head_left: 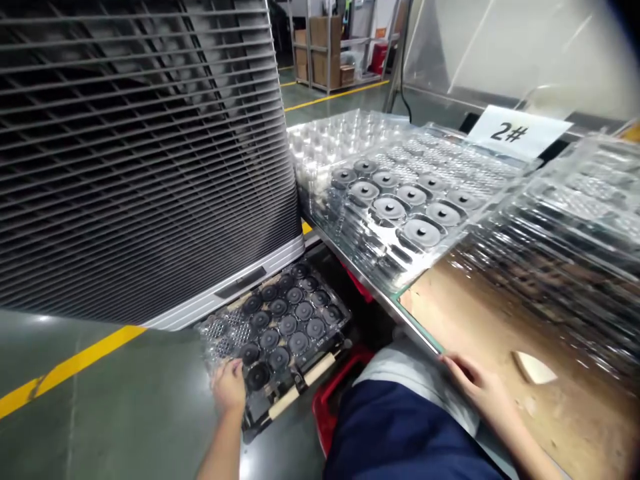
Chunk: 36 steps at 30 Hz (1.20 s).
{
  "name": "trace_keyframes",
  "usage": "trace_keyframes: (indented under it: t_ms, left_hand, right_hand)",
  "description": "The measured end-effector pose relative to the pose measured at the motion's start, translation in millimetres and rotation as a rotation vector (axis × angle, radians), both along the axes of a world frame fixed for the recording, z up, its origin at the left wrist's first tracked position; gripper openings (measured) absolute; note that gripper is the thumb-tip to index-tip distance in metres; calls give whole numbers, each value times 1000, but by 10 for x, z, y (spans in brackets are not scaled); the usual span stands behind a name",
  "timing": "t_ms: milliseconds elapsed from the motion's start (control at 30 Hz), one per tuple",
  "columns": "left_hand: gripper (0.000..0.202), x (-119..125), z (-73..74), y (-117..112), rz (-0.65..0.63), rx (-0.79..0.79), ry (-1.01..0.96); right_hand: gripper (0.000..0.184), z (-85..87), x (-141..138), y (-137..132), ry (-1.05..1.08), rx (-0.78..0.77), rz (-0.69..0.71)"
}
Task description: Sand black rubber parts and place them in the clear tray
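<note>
Down on the left, my left hand (230,388) is at the near left corner of a clear plastic tray (220,347), its fingers bent together on the tray's edge. Black round parts (287,325) fill most of this tray's pockets, while a few pockets at its left end hold none. My right hand (473,387) rests on the glass-topped table's edge (425,337), thumb and forefinger apart and nothing held. Farther up the table lies another clear tray (385,257), with several grey round parts (391,208) in its near pockets.
A tall stack of dark slatted trays (150,160) stands at left. Stacked clear trays (565,233) cover the table's right side, behind a pale wedge-shaped piece (535,368). A "2#" sign (517,132) stands at the back. Beneath the table edge is a red bin (324,407).
</note>
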<state>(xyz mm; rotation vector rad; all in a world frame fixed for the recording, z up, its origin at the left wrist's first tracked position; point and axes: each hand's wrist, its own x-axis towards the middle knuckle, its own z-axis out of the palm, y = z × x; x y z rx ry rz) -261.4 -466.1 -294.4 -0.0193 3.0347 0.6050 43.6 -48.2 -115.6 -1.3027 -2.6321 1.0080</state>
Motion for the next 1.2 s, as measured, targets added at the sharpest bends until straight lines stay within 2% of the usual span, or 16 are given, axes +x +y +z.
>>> trace_keyframes:
  t_ms: [233,467,600,733,833,900,967,1067,1133,1200]
  left_hand:
    - [34,-159,-244,229,113,-8,-36]
    - [33,-64,-287,223,101,38,-20]
    - [33,-51,-219,207,79,67,13]
    - [30,-20,40,405,-18,155,69]
    - [27,76,312,832,-179,297,84]
    - [41,215,513,1250,-349,425,55]
    - [45,438,730,1725,-566,565,-19]
    - [38,901,1066,2420,-872,723,-182]
    - [32,1245,1270,2806,-1019,800,-270]
    - [31,1568,1442,3109,-1138,865,-346]
  right_hand:
    - [43,-33,31,-29,-16,-1,20]
    - [46,3,-32,-75,-94,32,-9]
    - [48,26,-75,-58,-117,40,29]
    - [38,105,-134,-95,-115,41,88]
    - [23,206,-198,-119,-117,46,131]
    - [22,310,-221,-87,-120,45,179]
    - [22,476,-187,-17,-121,40,249]
    - [18,890,15,149,-114,74,356]
    - [17,1260,246,305,-116,157,381]
    - [21,1653,542,514,-145,268,344]
